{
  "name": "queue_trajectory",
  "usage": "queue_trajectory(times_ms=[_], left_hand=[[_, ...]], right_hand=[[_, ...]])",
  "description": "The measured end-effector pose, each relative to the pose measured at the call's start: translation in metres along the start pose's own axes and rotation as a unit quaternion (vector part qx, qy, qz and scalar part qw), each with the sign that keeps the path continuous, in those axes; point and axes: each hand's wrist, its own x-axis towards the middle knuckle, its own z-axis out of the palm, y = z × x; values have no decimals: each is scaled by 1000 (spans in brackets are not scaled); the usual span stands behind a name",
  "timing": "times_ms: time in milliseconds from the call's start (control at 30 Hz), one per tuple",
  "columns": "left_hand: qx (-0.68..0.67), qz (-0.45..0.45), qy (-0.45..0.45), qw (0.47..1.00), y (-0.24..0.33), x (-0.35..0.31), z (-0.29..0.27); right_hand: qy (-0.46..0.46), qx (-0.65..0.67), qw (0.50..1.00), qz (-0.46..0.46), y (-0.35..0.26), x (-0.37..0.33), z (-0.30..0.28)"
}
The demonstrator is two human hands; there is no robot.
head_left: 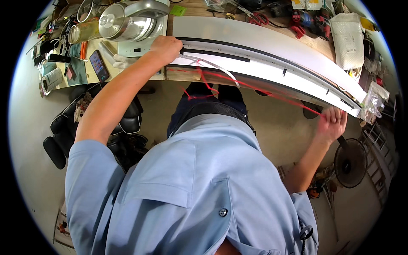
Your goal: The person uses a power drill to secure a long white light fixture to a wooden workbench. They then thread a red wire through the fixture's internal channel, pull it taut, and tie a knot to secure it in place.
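A long white panel with dark edges [272, 70] lies along the front of the bench, a thin light strip running its length. My left hand [167, 49] is closed at its left end; what the fingers hold is hidden beneath them. From beside that hand a loose white strip [219, 69] curves over the panel's near edge. A thin red ribbon [276, 96] stretches along the near edge, its left part hanging in loose loops. Beyond the panel's right end, my right hand [332, 123] is closed on the ribbon's right end.
A glass kettle [123, 23], a jar [80, 33], a phone [99, 66] and white gloves [123, 61] crowd the left. Red-handled scissors [258, 18], a cordless drill [302, 21] and bubble wrap [347, 40] lie at the back right. A fan [350, 163] stands low at right.
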Motion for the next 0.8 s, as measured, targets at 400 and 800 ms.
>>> queue_trajectory(times_ms=[400,800], left_hand=[[15,-1,21,1000,1,2,5],[15,-6,14,1000,2,2,1]], right_hand=[[-54,-693,697,177,91,-54,-34],[-323,-712,619,78,344,-73,43]])
